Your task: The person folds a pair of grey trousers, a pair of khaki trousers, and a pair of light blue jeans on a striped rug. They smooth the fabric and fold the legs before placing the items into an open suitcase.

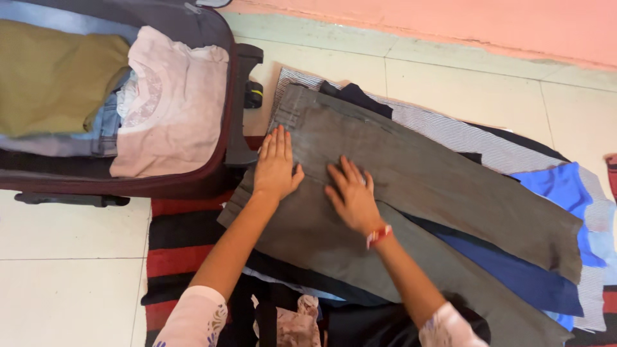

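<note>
A pair of grey jeans [424, 180] lies spread flat on a heap of clothes on the floor, waistband toward the suitcase. My left hand [276, 166] presses flat on the jeans near the waist, fingers together and pointing away from me. My right hand [350, 196] lies flat on the jeans beside it, fingers spread, with a red and white band on the wrist. Neither hand grips anything.
An open dark red suitcase [222, 138] at the left holds a folded pale pink top [173, 109], an olive garment [54, 77] and blue denim. Under the jeans lie a striped cloth [463, 138], blue garments [559, 186] and a red-and-black striped rug [177, 241]. White floor tiles and a pink wall surround them.
</note>
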